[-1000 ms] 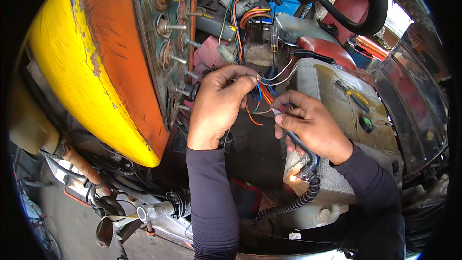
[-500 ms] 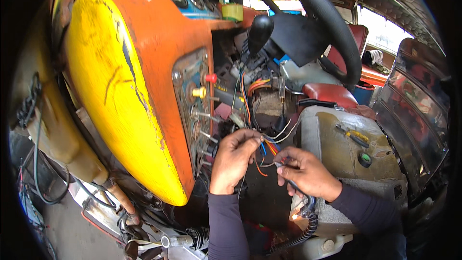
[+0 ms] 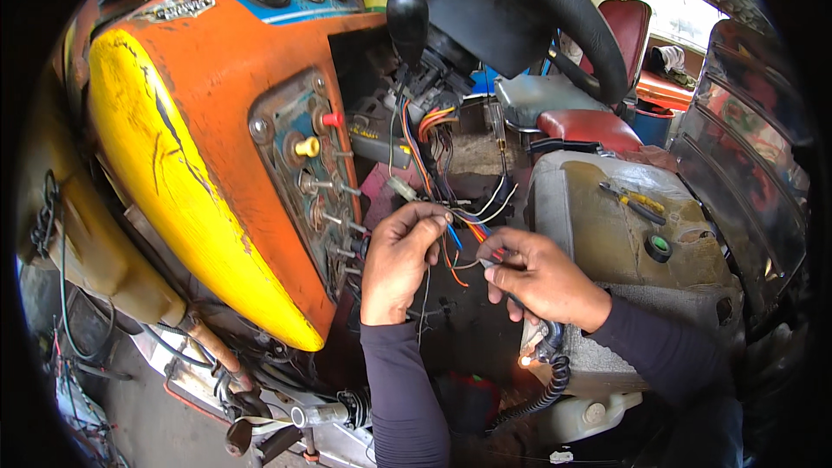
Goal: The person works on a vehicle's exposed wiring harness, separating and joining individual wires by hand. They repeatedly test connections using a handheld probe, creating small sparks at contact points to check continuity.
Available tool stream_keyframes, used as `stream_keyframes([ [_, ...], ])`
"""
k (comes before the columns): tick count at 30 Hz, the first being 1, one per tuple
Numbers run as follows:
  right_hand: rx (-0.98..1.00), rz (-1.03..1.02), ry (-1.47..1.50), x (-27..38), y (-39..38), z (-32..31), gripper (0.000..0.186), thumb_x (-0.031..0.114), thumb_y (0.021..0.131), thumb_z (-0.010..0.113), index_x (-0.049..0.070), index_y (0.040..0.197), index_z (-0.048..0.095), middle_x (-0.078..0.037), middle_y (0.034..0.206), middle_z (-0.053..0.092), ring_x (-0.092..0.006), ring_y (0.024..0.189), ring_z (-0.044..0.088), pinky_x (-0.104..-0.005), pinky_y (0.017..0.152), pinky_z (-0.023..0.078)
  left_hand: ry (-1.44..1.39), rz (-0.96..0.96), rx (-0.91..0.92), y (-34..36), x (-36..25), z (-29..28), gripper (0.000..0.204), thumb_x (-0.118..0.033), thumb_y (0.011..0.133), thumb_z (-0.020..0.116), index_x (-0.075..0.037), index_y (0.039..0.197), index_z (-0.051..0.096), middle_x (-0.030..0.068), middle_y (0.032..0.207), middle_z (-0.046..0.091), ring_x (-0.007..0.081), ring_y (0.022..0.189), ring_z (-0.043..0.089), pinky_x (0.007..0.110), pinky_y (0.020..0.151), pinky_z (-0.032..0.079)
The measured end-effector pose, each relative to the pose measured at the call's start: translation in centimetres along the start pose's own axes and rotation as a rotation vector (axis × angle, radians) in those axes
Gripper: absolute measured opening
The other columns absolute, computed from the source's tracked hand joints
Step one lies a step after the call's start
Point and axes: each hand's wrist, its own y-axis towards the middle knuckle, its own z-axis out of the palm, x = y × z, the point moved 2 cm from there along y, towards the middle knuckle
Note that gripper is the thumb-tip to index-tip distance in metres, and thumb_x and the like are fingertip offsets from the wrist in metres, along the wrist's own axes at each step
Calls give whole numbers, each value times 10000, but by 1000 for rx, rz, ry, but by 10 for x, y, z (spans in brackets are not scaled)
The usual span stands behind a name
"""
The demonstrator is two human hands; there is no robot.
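My left hand (image 3: 399, 260) is closed, pinching the end of a thin wire between thumb and forefinger. Just beside its fingertips hangs a blue wire (image 3: 456, 237), and an orange wire (image 3: 454, 272) dangles lower. My right hand (image 3: 546, 277) is wrapped round a dark, slim test light (image 3: 517, 302), its tip pointing toward the bundle. A small glow (image 3: 525, 361) shows below that hand, next to a black coiled cord (image 3: 555, 381). White wires (image 3: 494, 204) loop out of the coloured wire bundle (image 3: 475, 227) between my hands.
An orange and yellow dashboard (image 3: 208, 182) with a switch panel (image 3: 303, 165) stands at left. The steering wheel (image 3: 576, 13) and gear-like black knob (image 3: 407, 22) are above. On the worn seat (image 3: 598, 234) lie pliers (image 3: 637, 204) and a tape roll (image 3: 658, 248).
The view has shifted, so the dashboard and gauges show more fully. Both hands keep their grips; they appear slightly farther left in the picture.
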Motion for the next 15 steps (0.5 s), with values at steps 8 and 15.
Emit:
stream_keyframes([
  [8, 5, -11, 27, 6, -2, 1, 193, 89, 1066, 576, 48, 1254, 569, -81, 829, 687, -99, 528, 616, -238, 385, 420, 18, 13, -19, -3, -5, 2, 172, -101, 1000, 630, 26, 1048, 736, -25, 779, 630, 47, 636, 501, 222, 583, 390],
  [15, -3, -25, 18, 7, -3, 1, 200, 93, 1070, 575, 46, 1263, 551, -81, 811, 680, -103, 522, 610, -236, 380, 406, 4, 17, -1, -2, -5, 2, 166, -103, 997, 634, 22, 1046, 733, -20, 795, 630, 51, 644, 514, 222, 584, 397],
])
